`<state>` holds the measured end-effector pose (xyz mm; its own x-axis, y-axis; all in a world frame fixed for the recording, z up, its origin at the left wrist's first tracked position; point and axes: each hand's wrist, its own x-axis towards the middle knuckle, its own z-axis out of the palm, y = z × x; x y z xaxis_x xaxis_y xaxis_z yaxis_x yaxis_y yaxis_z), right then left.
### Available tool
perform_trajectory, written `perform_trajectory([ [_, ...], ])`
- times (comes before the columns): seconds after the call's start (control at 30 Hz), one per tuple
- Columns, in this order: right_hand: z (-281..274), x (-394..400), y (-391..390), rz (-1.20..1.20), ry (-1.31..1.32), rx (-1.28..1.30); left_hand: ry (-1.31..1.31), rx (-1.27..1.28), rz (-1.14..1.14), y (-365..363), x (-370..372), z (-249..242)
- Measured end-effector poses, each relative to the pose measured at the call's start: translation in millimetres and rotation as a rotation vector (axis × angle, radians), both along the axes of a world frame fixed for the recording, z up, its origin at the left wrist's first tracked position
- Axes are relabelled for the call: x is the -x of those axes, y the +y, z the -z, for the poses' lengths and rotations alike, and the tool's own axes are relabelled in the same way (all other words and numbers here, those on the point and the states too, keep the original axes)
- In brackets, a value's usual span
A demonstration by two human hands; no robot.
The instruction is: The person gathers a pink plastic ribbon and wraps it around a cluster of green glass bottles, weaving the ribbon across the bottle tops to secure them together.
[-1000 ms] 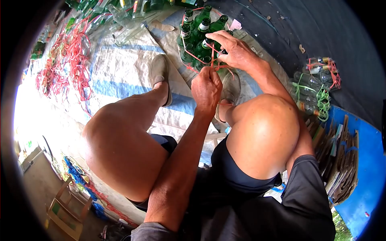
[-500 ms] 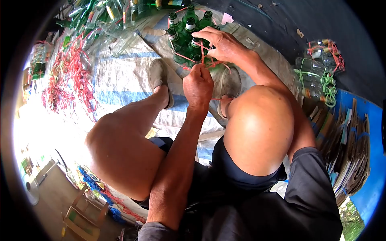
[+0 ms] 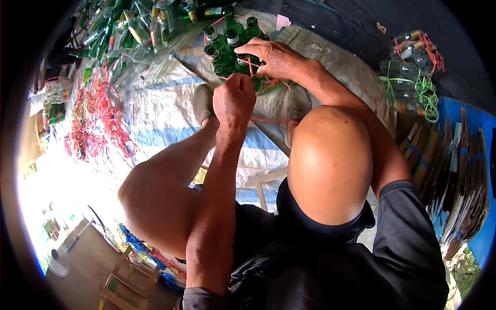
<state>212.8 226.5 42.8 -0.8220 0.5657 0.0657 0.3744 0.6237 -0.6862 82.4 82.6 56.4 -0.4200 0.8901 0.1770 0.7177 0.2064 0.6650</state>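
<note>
Several green bottles (image 3: 219,41) stand bunched together at the top middle, with pink-red string (image 3: 251,63) round and across them. My left hand (image 3: 235,98) is a closed fist on the string at the near side of the bunch. Above the bottles' right side, my right hand (image 3: 279,58) has its thumb and index finger apart, close to a bottle neck and the string. Its other fingers are partly hidden. Loose string ends lie by the bottles near my right shoe (image 3: 298,103).
Loose glass bottles (image 3: 150,36) are heaped at the upper left, above a tangle of pink string (image 3: 98,113). Tied clear bottles (image 3: 408,82) lie at the right, above stacked cardboard (image 3: 460,170). A woven sheet (image 3: 165,111) covers the ground. A wooden chair (image 3: 126,284) is at the lower left.
My left hand has moved left and slightly nearer the bottles, still closed. My right hand stays by the bottle necks. The whole view has shifted a little.
</note>
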Motion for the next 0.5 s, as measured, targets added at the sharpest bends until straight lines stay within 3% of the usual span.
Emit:
perform_trajectory([
  [0.23,6,-1,1,-0.004,0.008,0.027,0.081,0.017,0.072,25,27,0],
  [0.5,6,-2,0,0.0,0.058,0.06,0.021,0.1,-0.035,22,30,14],
])
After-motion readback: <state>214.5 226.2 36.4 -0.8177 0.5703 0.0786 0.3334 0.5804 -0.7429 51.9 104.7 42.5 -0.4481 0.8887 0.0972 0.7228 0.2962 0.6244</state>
